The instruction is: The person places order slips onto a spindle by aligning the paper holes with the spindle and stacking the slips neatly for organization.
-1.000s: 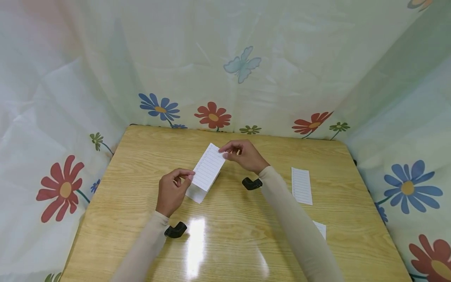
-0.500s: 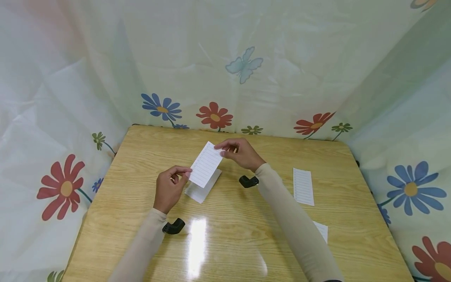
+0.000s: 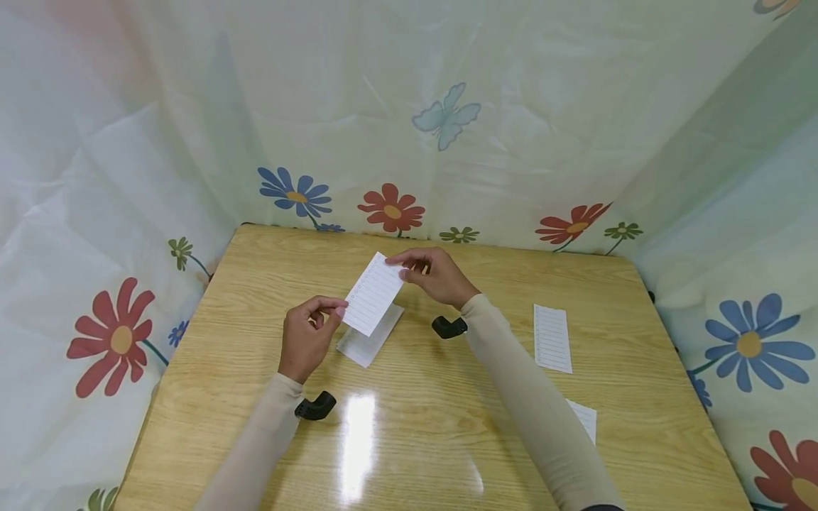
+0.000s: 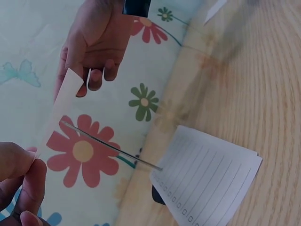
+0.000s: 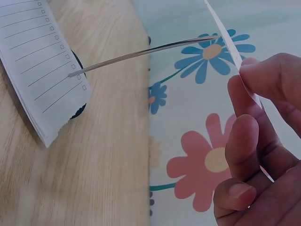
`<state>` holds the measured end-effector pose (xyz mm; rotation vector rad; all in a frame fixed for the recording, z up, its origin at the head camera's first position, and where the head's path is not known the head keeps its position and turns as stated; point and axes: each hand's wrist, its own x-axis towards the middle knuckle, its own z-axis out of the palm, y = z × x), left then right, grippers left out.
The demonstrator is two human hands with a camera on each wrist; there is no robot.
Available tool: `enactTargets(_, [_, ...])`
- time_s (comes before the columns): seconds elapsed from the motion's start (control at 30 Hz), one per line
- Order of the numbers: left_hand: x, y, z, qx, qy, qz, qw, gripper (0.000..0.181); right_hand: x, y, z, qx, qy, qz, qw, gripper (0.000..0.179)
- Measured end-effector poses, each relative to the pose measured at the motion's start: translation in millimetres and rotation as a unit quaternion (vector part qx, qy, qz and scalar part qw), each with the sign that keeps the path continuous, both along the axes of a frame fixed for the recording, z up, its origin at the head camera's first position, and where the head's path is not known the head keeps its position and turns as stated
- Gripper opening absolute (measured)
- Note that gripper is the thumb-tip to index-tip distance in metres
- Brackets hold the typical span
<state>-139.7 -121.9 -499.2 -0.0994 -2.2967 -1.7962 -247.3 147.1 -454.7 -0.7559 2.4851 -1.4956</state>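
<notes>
A white lined sheet of paper is stretched between both hands above the table. My left hand pinches its near left edge between thumb and fingers. At the far right edge, my right hand pinches it the same way. Below lies a stack of similar sheets with small checkboxes and one torn edge, impaled on a thin metal paper spike. The spike's tip is at the held sheet's underside; whether it touches, I cannot tell. Part of a black base shows under the stack.
Another lined sheet lies flat on the wooden table at the right. A further sheet is partly hidden by the right sleeve. A flowered curtain encloses the table's back and sides.
Both hands have shifted slightly away and to the left with the held sheet. More of the stack underneath now shows.
</notes>
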Motion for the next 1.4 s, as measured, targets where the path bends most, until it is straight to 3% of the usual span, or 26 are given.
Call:
enactTargets(0.3, [0.0,-2.3,-5.1,0.008,0.009,-0.003,0.9999,0.008,0.6,-5.5,-5.0,0.035,0.029,0.002,0.9990,0.038])
enactTargets(0.63, [-0.7,-0.8,-8.2,0.006,-0.002,0.007,1.0000,0.009,6.7,-10.3,-2.9,0.083,0.057,-0.003,0.9949,0.041])
enactTargets(1.4, [-3.7,-0.8,-17.2,0.011,-0.011,0.005,0.9999,0.009,5.3,-11.1,-6.6,0.097,0.060,-0.006,0.9934,0.042])
